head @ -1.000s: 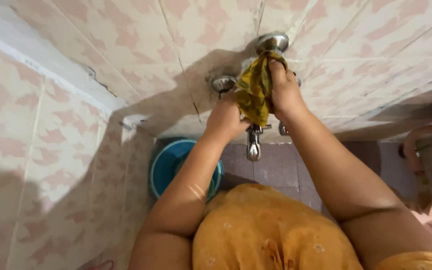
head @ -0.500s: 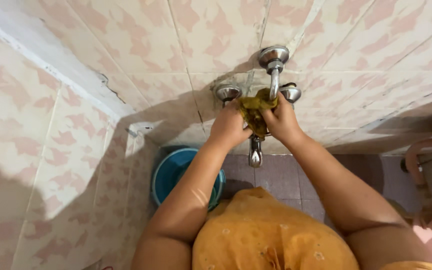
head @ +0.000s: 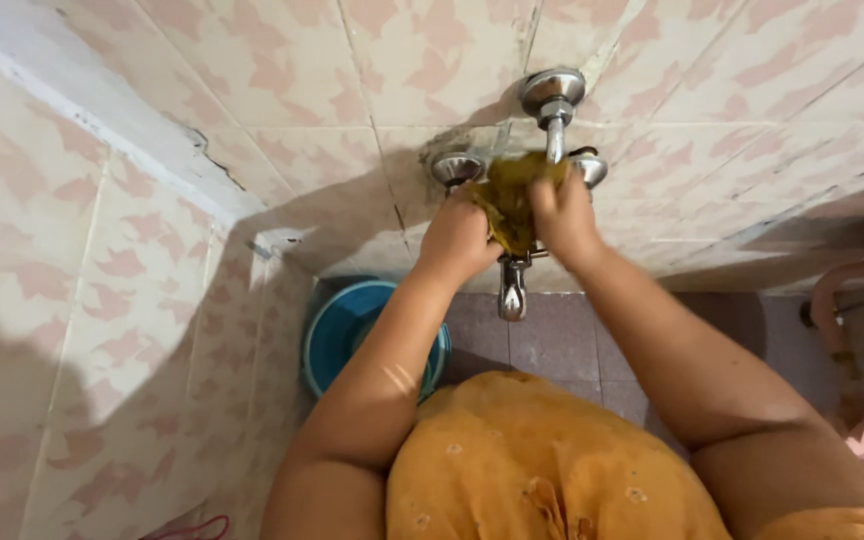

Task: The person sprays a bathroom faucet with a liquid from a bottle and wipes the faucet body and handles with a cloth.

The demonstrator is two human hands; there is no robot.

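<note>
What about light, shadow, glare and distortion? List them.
Head view: light from behind throws the person's shadow over the tiled wall; bright glints on the chrome tap; the cloth between left hand and right hand is sharp; wide-angle bending of tile lines.

Tiled floor (head: pixel 562 335); blue bucket (head: pixel 347 335) standing on it.

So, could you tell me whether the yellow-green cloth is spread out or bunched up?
Bunched up: the yellow-green cloth is crumpled between both hands against the chrome wall tap.
</note>
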